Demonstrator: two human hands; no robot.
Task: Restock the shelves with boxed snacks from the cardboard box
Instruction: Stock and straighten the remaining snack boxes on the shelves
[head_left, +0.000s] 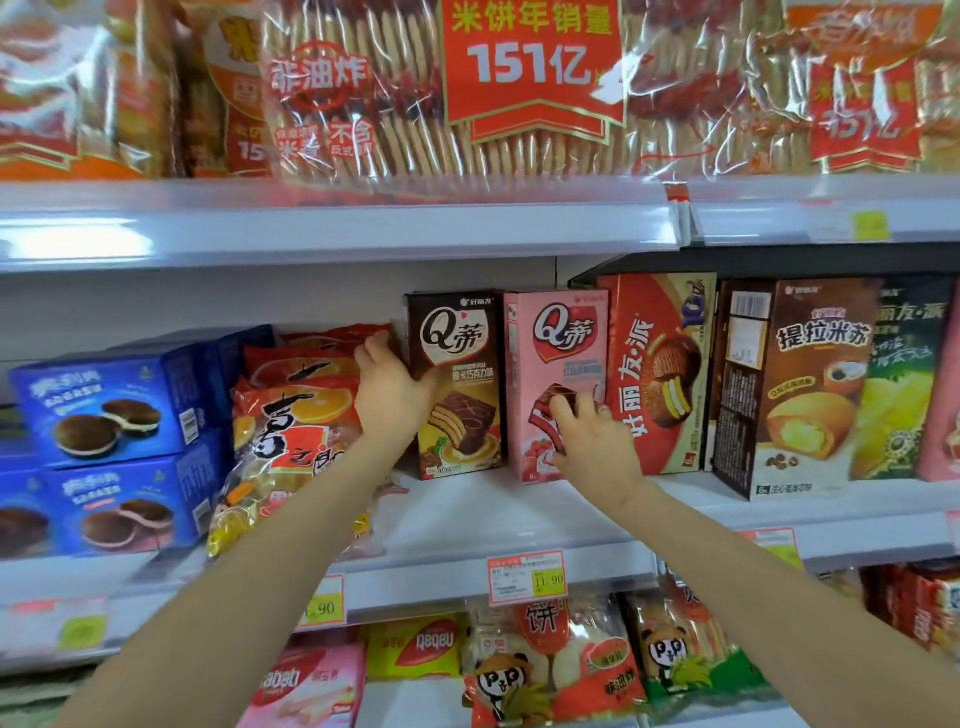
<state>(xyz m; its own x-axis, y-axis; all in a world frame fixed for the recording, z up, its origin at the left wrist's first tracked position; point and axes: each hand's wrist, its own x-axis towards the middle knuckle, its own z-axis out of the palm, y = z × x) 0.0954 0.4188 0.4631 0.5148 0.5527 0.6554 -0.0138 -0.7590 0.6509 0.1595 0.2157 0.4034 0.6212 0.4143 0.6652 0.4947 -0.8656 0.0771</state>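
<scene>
On the middle shelf (467, 519), your left hand (389, 387) clamps the left edge of the brown box (457, 384), thumb across the front. Your right hand (592, 441) sets bent fingertips on the pink box (556, 332) just beside it; gripping or only pressing, can't tell. Both boxes stand upright between the orange bags (296, 415) and a red box (654, 374).

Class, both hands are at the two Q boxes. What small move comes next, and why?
Probably slide the brown box right against the pink box: the left hand holds its left edge, the right hand rests on the pink front, and a narrow gap separates them.
</scene>
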